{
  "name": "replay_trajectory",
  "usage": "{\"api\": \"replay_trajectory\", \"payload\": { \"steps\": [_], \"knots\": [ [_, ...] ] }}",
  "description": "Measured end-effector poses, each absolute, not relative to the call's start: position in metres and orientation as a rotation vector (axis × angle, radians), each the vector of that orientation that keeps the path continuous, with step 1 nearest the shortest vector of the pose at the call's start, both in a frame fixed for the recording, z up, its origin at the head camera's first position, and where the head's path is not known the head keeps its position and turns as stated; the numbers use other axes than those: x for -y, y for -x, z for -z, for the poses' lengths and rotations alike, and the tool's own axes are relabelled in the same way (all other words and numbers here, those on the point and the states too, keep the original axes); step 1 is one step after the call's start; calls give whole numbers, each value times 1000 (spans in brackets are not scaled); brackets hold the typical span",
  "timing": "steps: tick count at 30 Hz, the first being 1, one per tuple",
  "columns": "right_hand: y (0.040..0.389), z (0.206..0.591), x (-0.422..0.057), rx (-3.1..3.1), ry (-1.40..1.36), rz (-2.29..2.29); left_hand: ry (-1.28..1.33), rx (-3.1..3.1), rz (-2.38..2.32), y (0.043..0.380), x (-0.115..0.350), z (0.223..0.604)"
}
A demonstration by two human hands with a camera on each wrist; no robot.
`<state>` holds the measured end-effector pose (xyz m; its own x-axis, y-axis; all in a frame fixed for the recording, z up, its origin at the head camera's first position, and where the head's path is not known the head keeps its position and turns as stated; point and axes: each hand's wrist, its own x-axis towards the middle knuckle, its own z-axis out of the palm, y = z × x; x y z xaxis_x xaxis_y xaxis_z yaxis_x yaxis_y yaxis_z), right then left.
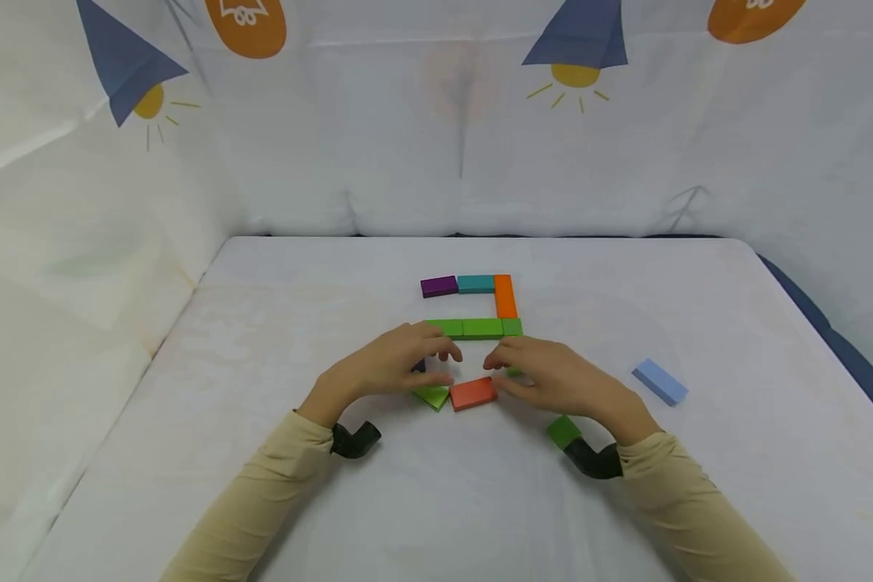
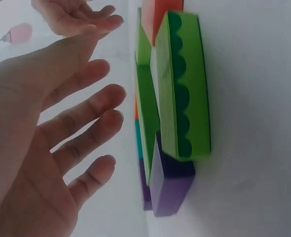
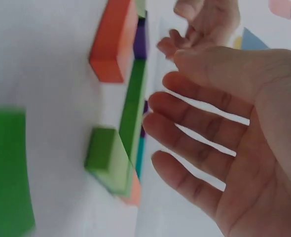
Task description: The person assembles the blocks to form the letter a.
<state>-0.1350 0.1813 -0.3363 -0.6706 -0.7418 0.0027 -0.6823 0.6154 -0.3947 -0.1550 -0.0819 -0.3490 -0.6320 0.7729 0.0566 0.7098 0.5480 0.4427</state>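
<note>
My left hand (image 1: pixel 400 360) hovers with loosely bent fingers over the left side of a block layout, holding nothing. Below it lie a green block with a scalloped dark edge (image 2: pixel 182 89) and a dark purple block (image 2: pixel 170 187), both partly covered in the head view. Facing it, my right hand (image 1: pixel 553 373) is likewise empty, its fingers spread above a green block (image 3: pixel 106 158). A red-orange block (image 1: pixel 473 394) lies between the two hands, near the right thumb. Just beyond the fingertips runs a row of green blocks (image 1: pixel 482 328).
Farther back, an orange block (image 1: pixel 505 297) joins the green row to a teal block (image 1: pixel 476 284) and a purple block (image 1: pixel 439 286). A light blue block (image 1: pixel 660 381) lies off to the right. Another green block (image 1: pixel 563 432) sits below the right wrist. A white cloth covers the table (image 1: pixel 298 283).
</note>
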Motion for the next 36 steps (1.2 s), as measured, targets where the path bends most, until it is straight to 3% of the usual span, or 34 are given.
{"api": "replay_trajectory", "payload": {
  "steps": [8,25,36],
  "knots": [
    [119,332,-213,-2606,1068,581,-1411,-2607,-566,145,66,355],
    [92,340,-248,-2547,1063,569,-1325,-2600,-516,139,58,361],
    [98,344,-254,-2471,1060,585,-1254,-2600,-530,135,63,361]
  ]
}}
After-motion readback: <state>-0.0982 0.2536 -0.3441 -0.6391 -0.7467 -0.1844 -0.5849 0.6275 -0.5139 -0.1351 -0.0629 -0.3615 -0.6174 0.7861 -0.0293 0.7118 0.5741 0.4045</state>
